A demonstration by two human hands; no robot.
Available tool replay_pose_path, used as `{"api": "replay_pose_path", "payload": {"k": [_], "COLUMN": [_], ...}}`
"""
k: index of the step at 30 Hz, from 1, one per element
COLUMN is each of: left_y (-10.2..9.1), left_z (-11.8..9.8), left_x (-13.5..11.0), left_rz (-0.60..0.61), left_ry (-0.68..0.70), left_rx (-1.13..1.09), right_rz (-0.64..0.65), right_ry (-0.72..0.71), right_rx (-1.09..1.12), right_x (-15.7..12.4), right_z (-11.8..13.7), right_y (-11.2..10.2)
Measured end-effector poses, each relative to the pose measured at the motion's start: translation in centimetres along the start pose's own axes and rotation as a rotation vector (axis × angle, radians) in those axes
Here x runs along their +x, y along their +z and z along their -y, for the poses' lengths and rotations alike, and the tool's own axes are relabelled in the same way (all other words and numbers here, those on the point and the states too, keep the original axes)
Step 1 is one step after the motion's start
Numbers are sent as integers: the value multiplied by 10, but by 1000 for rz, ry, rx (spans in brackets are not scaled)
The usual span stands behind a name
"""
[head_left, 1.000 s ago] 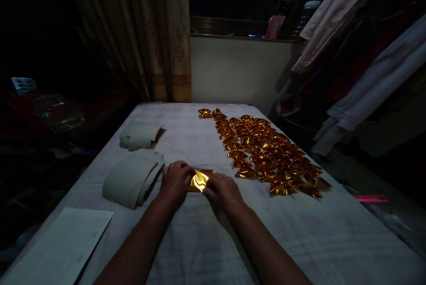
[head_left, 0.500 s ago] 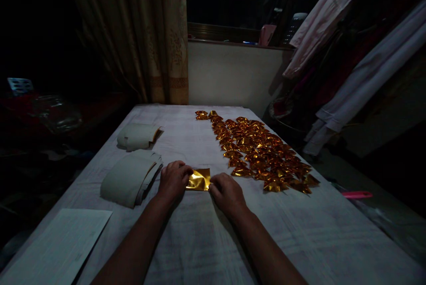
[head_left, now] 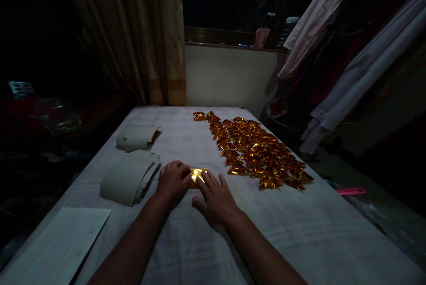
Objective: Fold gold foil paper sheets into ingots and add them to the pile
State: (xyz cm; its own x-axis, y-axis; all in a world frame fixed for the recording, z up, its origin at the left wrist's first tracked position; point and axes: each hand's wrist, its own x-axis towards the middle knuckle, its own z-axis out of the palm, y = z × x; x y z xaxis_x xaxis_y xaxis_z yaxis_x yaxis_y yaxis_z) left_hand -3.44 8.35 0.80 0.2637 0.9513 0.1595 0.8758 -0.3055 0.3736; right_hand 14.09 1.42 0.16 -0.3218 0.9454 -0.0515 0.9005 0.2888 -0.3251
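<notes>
A small sheet of gold foil paper (head_left: 195, 174) lies on the white cloth-covered table (head_left: 199, 240) in front of me. My left hand (head_left: 171, 181) is curled, its fingers pinching the sheet's left edge. My right hand (head_left: 214, 196) lies flat with fingers stretched out, pressing down on the sheet's right part and covering most of it. A long spread of several folded gold foil pieces (head_left: 256, 149) lies to the right and further back.
Two stacks of pale paper sheets sit at the left, a near stack (head_left: 128, 178) and a far stack (head_left: 136, 137). A white sheet (head_left: 60, 243) lies at the near left corner. A curtain (head_left: 143, 32) and hanging clothes (head_left: 342, 67) flank the table's far end.
My right hand has opened and slid left over the gold sheet, flattening it; less of the sheet shows than before. The left hand stays at the left edge.
</notes>
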Motion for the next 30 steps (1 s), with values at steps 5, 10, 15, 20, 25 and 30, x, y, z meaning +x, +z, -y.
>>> {"api": "replay_pose_path", "payload": {"k": [5, 10, 15, 20, 25, 30], "left_y": [1, 7, 10, 10, 9, 6], "left_z": [-5, -3, 5, 18, 31, 39], "left_x": [-9, -13, -12, -11, -12, -13], "left_rz": [6, -4, 9, 36, 70, 91], "left_ry": [25, 25, 37, 56, 96, 126], "left_rx": [4, -12, -28, -30, -29, -30], "right_rz": [-3, -20, -39, -54, -45, -39], "right_ry": [18, 11, 4, -3, -2, -1], "right_rx": [-9, -13, 2, 13, 26, 27], "right_x": [-3, -3, -4, -6, -6, -5], "right_z": [-3, -3, -3, -3, -2, -3], "right_y": [4, 5, 5, 5, 4, 4]}}
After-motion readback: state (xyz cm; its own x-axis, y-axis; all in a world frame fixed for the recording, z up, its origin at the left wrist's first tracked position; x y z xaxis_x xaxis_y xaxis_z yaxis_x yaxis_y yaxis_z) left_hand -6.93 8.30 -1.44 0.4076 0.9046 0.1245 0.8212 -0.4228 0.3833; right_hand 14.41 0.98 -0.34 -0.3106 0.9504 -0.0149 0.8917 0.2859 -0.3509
